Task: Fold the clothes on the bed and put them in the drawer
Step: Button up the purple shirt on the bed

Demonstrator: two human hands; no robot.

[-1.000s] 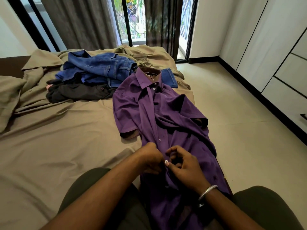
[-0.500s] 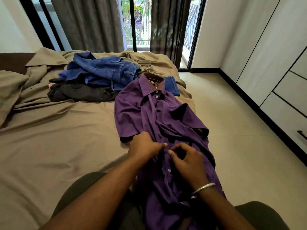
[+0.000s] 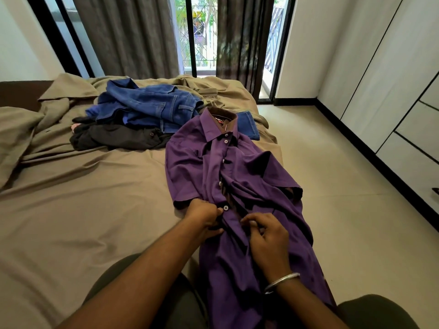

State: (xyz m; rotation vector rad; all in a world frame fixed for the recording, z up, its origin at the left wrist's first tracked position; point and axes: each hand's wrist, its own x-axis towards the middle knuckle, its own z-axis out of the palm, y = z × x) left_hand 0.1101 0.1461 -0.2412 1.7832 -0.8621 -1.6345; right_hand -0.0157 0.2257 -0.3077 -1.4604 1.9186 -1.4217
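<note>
A purple short-sleeved shirt [image 3: 228, 167] lies lengthwise along the right edge of the bed [image 3: 83, 198], collar away from me, its hem draped over my lap. My left hand [image 3: 204, 216] grips the shirt's button placket just below a white button. My right hand [image 3: 266, 236], with a metal bangle on the wrist, pinches the other front edge beside it. Blue jeans [image 3: 147, 105] and a black garment [image 3: 123, 138] lie heaped further up the bed. White drawer fronts [image 3: 413, 143] are in the wardrobe wall on the right.
A crumpled tan blanket [image 3: 59, 100] and a pillow [image 3: 14, 136] sit at the bed's left and far end. Dark curtains [image 3: 128, 36] hang before a glass door. Pale tiled floor [image 3: 332, 186] runs between bed and wardrobe.
Both hands have moved up the shirt front from near the hem to a higher button. The camera has tilted upward, showing more window.
</note>
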